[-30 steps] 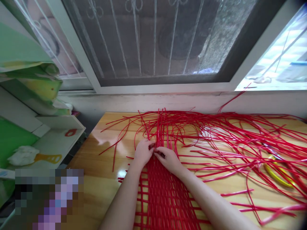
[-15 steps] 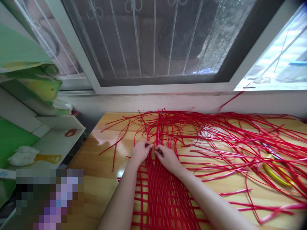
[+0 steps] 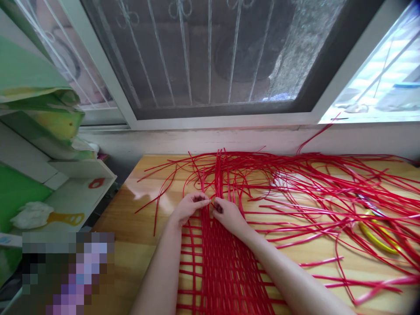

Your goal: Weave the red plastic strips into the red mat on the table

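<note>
A woven panel of red strips [image 3: 229,267] lies on the wooden table, its far end under my hands. My left hand [image 3: 190,206] is at the panel's upper left, thumb and fingertips pinched together on a red strip. Close to its right, my right hand [image 3: 228,213] has its fingers curled and pinched on red strips at the panel's top edge. A small gap separates the fingertips of the two hands. Unwoven strips [image 3: 218,175] run on beyond them toward the wall. Exactly which strips the fingertips grip is too small to tell.
Loose red strips [image 3: 315,175] spread across the back and right of the wooden table [image 3: 131,258]. Yellow-handled pliers [image 3: 377,234] lie among them at the right. A barred window [image 3: 210,57] stands behind. At left are a white shelf [image 3: 88,199] and a green curtain [image 3: 39,100].
My left hand and forearm have shifted slightly left, and its fingers are straighter. My right hand has barely moved.
</note>
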`<state>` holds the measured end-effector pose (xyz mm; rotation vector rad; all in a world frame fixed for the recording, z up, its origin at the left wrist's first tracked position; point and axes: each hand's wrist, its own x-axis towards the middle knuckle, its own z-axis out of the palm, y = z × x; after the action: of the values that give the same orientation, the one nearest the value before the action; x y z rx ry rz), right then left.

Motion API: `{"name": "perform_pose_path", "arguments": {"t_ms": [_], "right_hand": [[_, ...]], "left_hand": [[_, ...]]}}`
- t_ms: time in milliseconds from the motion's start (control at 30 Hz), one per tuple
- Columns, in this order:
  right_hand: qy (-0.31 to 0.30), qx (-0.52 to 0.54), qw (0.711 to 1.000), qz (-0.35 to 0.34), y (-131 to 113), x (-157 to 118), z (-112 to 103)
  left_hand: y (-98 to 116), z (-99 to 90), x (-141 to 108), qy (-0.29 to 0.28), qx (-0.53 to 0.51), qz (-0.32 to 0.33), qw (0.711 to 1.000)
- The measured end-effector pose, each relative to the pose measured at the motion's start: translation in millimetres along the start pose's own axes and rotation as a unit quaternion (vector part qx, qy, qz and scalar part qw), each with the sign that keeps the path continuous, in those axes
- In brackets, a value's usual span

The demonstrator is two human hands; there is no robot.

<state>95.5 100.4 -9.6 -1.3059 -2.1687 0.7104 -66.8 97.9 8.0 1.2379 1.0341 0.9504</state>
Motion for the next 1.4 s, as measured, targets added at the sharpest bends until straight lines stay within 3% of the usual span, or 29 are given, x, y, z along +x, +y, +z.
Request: {"name": "perform_pose_path", "arguments": {"t_ms": [133, 333, 400, 567, 733, 900, 1000, 1167, 1400], "right_hand": [[-0.001, 0.005, 1.000, -0.021, 3.4, -2.1, -0.1], [0.000, -0.014, 0.996, -0.093, 7.6, -7.4, -0.3], [0.001, -0.031, 0.994, -0.105, 5.9, -8.3, -0.5], [-0.009, -0.041, 0.993, -0.111, -0.7, -9.6, -2.8], [0.022, -0.059, 0.990, -0.126, -8.2, -11.1, -5.0], [-0.033, -0.085, 0.982, -0.165, -7.5, -8.4, 0.7], [-0.035, -0.075, 0.983, -0.162, -3.1, -6.0, 5.7], [-0.021, -0.071, 0.988, -0.136, -0.5, -3.4, 9.7], [-0.013, -0.037, 0.993, -0.113, -0.3, -2.9, 11.1]], "left_hand": [[0.6, -1.1, -0.4, -0.014, 0.011, 0.012, 1.000], [-0.8, 0.8, 3.1, 0.026, 0.177, 0.039, 0.983], [-0.3, -1.2, 2.4, 0.025, 0.212, 0.020, 0.977], [1.0, -10.7, -1.8, -0.039, 0.213, -0.056, 0.975], [1.8, -17.1, -5.1, -0.032, 0.261, -0.111, 0.958], [10.4, -24.0, -14.6, -0.049, 0.254, -0.147, 0.955], [16.2, -25.4, -16.7, -0.066, 0.235, -0.157, 0.957], [16.0, -13.9, -5.7, 0.046, 0.183, -0.119, 0.975], [9.6, -2.9, -1.0, 0.022, 0.252, -0.129, 0.959]]}}
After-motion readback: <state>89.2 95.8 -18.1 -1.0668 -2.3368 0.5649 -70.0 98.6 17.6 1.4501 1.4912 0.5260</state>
